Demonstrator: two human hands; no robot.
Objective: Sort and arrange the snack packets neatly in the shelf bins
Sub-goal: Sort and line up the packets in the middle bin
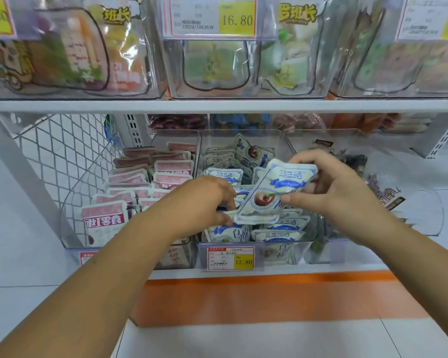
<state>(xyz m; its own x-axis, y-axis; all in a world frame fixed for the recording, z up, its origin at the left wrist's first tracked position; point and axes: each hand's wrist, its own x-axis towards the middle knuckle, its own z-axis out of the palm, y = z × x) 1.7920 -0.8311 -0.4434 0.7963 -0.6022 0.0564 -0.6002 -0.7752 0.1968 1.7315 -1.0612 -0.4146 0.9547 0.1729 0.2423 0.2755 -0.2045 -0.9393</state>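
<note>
Right hand (pixel 339 192) clamps a white-blue packet (pixel 277 192), thumb on the front, other fingers (pixel 304 157) curled over its top edge. We see the packet tilted, held just above the middle bin (pixel 279 250), which is full of matching packets (pixel 277 235). Left hand (pixel 199 200) reaches into the same bin, fingers curled down at the packet's lower-left corner; we cannot tell if they grip anything. Pink packets (pixel 130 177) are stacked in the left bin (pixel 70 192). The 17.80 price tag (pixel 230 258) sits on the middle bin's front.
</note>
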